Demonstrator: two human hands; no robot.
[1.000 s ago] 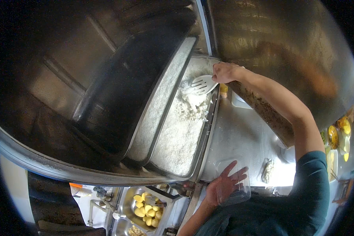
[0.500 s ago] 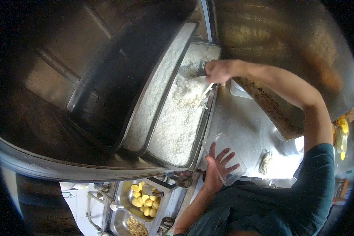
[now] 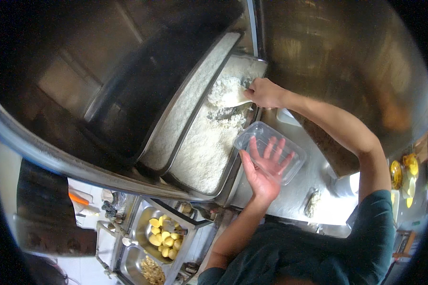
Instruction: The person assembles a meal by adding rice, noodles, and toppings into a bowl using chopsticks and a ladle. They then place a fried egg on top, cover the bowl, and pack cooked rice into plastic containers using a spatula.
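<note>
My right hand point(image 3: 266, 92) is closed round the handle of a pale rice paddle point(image 3: 239, 99), which carries a heap of white cooked rice point(image 3: 223, 91). The paddle is over the far part of a long metal tray of rice point(image 3: 202, 152), where a hollow shows darker metal. Lower and to the right, my left hand point(image 3: 264, 178) supports a clear plastic container point(image 3: 297, 159) from beneath, fingers spread under it and thumb at its side. The container is beside the tray's right edge and I see no rice in it.
A second long tray of white rice point(image 3: 180, 107) lies left of the first. A steel counter point(image 3: 245, 190) extends to the right, with a white bundle point(image 3: 313, 203) on it. Below left, a sink basin point(image 3: 140, 228) holds peeled yellow potatoes point(image 3: 165, 239).
My left hand has raised the container up and closer to the paddle. The paddle has lifted a heap of rice, leaving a dark gap in the tray. The whole view has shifted slightly.
</note>
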